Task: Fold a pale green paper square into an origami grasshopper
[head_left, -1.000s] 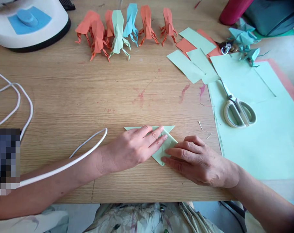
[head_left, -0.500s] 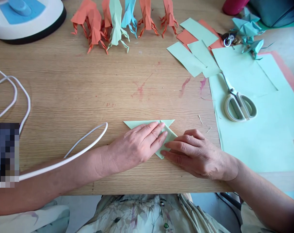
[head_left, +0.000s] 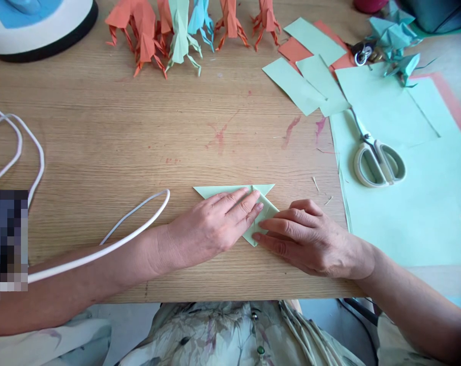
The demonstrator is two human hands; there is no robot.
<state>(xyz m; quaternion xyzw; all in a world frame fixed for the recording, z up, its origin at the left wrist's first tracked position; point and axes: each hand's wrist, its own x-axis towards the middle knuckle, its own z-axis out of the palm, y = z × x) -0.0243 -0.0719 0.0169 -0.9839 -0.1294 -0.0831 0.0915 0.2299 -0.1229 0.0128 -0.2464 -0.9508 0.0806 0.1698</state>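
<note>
A pale green folded paper triangle (head_left: pixel 230 189) lies flat near the front edge of the wooden table (head_left: pixel 146 137). My left hand (head_left: pixel 211 226) rests flat on it, fingers stretched to the right and pressing the paper down. My right hand (head_left: pixel 302 239) lies beside it on the right, its fingertips pressing the paper's lower right flap. Much of the paper is hidden under both hands.
Several folded paper figures (head_left: pixel 177 25), orange, green and blue, stand in a row at the back. Cut paper pieces (head_left: pixel 310 76) and large green sheets (head_left: pixel 405 203) lie at the right with scissors (head_left: pixel 377 160) on them. A white cable (head_left: pixel 131 229) crosses my left arm.
Both hands stay pressed on the folded paper with hardly any shift. The view has tilted down a little, so the table's things sit higher in the picture.
</note>
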